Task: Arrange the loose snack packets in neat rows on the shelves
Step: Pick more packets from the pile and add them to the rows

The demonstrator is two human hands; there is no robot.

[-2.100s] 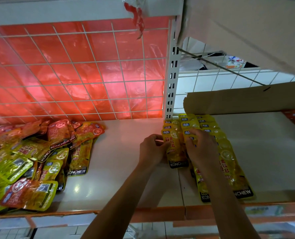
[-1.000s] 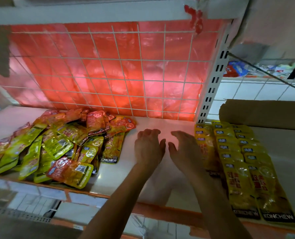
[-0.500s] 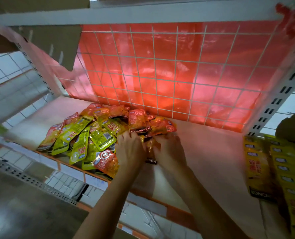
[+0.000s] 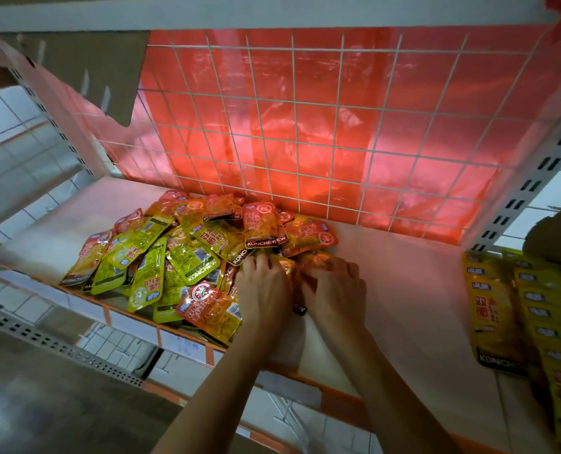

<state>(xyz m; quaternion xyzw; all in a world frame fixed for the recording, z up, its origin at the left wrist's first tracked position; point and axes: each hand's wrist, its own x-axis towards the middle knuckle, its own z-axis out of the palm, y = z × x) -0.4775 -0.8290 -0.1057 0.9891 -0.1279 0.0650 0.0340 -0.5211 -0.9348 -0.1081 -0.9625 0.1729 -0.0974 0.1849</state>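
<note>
Red plastic sheet (image 4: 305,126) behind a white wire grid (image 4: 262,139) at 12 o'clock, closing off the back of the white shelf (image 4: 410,290). On that shelf, toward 9 o'clock, a loose pile of snack packets (image 4: 174,257): yellow-green and orange-red pouches lying every way and overlapping, some showing KONCHEW in white on a black end band. Far ones at the foot of the grid, near ones reaching the orange front edge (image 4: 341,403) of the shelf.

Both hands palm down at the pile's 3 o'clock side, side by side, bare forearms coming up from 6 o'clock. Left hand (image 4: 264,290) with fingers bent, tips down among the packets at the edge of the pile; thumb hidden, so cannot tell whether gripping or only pressing. Right hand (image 4: 336,290) with fingers curled over an orange-red packet (image 4: 318,258); a black packet end showing between the two hands.

At 4 o'clock, by the right margin, yellow packets in neat rows (image 4: 498,309), laid flat and overlapping like tiles, black bands toward the front edge, well apart from the pile. Beyond them a brown cardboard roll (image 4: 557,237), only partly in view. White slotted upright (image 4: 534,185) at 2 o'clock; torn brown cardboard (image 4: 85,70) hanging at 11 o'clock
</note>
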